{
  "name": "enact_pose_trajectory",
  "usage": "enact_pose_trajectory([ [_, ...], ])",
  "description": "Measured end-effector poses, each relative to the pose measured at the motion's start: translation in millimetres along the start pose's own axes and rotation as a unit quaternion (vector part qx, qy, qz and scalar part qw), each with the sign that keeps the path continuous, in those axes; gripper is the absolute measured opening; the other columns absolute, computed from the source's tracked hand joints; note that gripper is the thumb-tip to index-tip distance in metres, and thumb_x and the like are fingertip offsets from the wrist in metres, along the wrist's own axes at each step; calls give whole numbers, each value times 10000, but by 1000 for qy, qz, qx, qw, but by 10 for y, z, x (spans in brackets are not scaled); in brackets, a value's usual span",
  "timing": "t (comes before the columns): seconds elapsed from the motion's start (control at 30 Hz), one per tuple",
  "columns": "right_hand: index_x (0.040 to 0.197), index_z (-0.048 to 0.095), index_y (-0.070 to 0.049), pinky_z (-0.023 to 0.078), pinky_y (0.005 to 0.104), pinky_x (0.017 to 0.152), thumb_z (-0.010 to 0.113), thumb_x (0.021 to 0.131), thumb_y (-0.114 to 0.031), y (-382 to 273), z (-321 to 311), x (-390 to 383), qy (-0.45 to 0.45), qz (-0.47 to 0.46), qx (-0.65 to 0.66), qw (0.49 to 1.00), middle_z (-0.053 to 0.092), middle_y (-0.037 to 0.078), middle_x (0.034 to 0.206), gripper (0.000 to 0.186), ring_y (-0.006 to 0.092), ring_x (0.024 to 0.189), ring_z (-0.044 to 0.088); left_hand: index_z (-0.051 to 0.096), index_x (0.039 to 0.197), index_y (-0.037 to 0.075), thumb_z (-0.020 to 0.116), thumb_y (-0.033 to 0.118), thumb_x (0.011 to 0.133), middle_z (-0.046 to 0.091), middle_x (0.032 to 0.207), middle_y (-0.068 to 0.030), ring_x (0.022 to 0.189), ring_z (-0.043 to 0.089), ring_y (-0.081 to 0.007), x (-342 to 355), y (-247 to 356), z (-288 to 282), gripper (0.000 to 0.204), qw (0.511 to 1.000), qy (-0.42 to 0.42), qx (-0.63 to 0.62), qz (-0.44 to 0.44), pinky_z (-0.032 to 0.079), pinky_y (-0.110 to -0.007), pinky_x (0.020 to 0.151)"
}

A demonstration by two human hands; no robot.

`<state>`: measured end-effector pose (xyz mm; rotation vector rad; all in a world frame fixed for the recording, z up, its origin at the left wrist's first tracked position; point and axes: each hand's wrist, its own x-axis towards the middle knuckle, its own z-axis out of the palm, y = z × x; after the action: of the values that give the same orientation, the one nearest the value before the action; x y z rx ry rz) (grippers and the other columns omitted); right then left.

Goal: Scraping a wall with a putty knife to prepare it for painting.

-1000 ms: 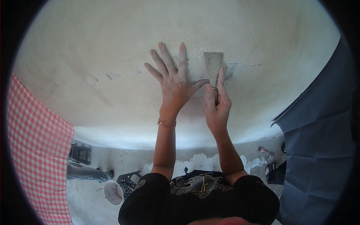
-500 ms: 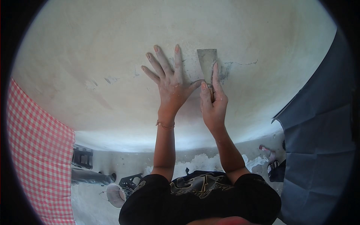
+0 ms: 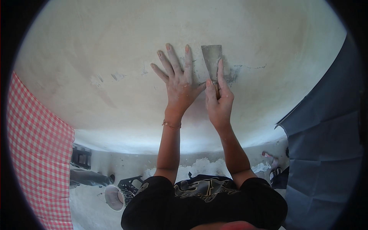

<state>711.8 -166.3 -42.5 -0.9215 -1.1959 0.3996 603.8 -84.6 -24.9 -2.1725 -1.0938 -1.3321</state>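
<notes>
Your right hand grasps the scraper, now nearer your open, splayed left hand, baring more of the grey patch.

At the foot of the wall, I see the pale grey floor, with a ragged white patch spread along it. On my left it bears an open bucket, a black stool just beside it, a black crate farther off and someone's dark shoe. On my right are a sandalled foot and something pinkish, too small to tell.
</notes>
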Motion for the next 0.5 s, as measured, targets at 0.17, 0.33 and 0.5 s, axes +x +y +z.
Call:
enact_pose_trajectory([
  [0.17, 1685, 258, -65, 289, 176, 548, 534, 1106, -93, 36, -4, -191, -21, 11, -15, 1000, 385, -106, 724, 642, 3, 616, 316, 200, 1706, 154, 921, 466, 686, 39, 1726, -343, 1570, 27, -610, -6, -18, -34, 1288, 1000, 2, 4, 5, 8, -825, 1160],
  [0.33, 1687, 247, -62, 284, 186, 552, 527, 1110, -107, 131, -20, -371, -55, 55, -18, 997, 368, -98, 711, 643, 11, 617, 311, 196, 1695, 91, 765, 296, 823, 6, 1713, -369, 1561, -27, -625, -4, 2, 8, 1061, 999, 8, 43, 15, -28, -821, 1152],
  [0.5, 1677, 262, -43, 278, 198, 580, 525, 1108, -103, 91, 24, -375, -49, 11, -32, 998, 357, -78, 722, 630, 32, 639, 310, 193, 1685, 29, 618, 135, 920, -37, 1703, -394, 1551, -83, -640, -5, 15, -5, 883, 1000, 4, 26, 17, -72, -814, 1145],
])
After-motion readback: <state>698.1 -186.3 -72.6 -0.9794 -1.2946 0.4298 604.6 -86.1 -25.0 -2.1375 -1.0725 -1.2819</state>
